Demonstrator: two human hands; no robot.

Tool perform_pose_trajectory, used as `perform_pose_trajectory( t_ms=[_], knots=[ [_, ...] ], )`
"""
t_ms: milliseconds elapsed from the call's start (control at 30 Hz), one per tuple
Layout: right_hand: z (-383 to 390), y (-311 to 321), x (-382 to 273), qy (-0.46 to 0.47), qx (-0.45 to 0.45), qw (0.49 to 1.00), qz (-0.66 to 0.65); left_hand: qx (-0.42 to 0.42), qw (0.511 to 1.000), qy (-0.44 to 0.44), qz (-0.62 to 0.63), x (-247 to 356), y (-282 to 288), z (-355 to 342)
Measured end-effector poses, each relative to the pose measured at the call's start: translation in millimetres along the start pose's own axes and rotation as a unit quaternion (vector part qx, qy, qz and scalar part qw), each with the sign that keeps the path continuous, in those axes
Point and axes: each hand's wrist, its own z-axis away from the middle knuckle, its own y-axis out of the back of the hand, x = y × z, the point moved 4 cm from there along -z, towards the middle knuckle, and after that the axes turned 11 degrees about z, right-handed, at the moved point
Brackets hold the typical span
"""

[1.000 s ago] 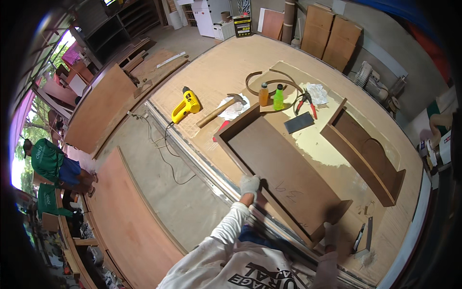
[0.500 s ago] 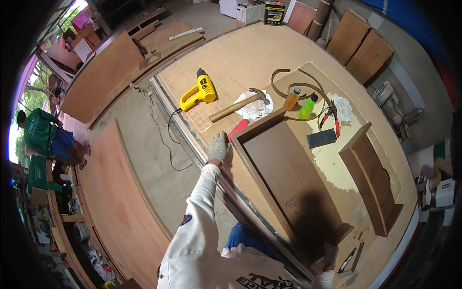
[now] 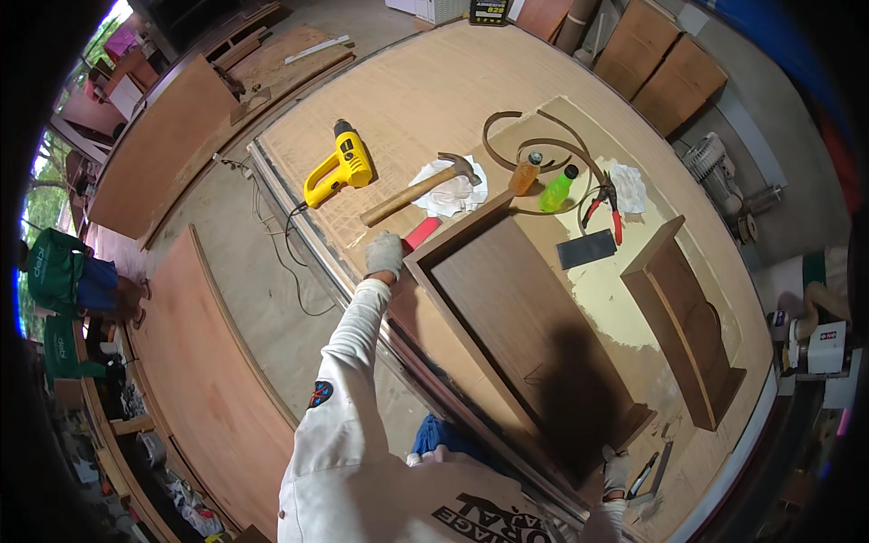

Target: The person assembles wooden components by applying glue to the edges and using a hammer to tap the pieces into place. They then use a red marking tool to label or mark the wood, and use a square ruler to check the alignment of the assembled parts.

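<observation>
My left hand [image 3: 385,253], in a pale glove, is closed at the near end of a red, flat-looking thing [image 3: 422,233], beside the far-left corner of a brown wooden box [image 3: 471,331]. This long, shallow box lies on the worktable with its open side up. My right hand [image 3: 615,471], also gloved, is at the box's near end; its fingers are too small and shaded to make out. Close by it lie a utility knife [image 3: 644,472] and a thin dark strip [image 3: 663,468]. Beyond my left hand, a claw hammer [image 3: 412,195] rests on crumpled white paper [image 3: 457,193].
A yellow heat gun [image 3: 339,169] lies at the table's left. Past the box are orange [image 3: 524,176] and green bottles [image 3: 557,192], red-handled pliers [image 3: 604,206], coiled edging strip [image 3: 493,145] and a black block [image 3: 586,249]. A second wooden piece [image 3: 674,326] stands right. Another person [image 3: 68,271] sits far left.
The whole view has shifted, so the table things sit further left and higher. My left hand has moved slightly closer along the red thing, its fingers more curled. The box appears unmoved.
</observation>
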Motion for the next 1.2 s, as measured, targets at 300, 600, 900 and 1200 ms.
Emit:
perform_pose_trajectory(
  t_ms=[300, 600, 900, 1200],
  knots=[
    [18, -13, -29, 0.056, -0.087, 0.973, -0.207, -0.101, 0.984, 0.121, 0.080, -22, 0, -27],
    [5, -20, 5, 0.065, -0.033, 0.990, -0.121, 0.128, 0.895, 0.104, 0.415, -38, 14, 122],
    [25, -41, -54, 0.112, -0.009, 0.993, -0.036, 0.217, 0.739, 0.120, 0.627, 1, 22, 227],
    [55, -33, -95, 0.003, -0.143, 0.975, 0.171, -0.022, 0.731, 0.092, 0.676, 105, 36, 337]
  ],
)
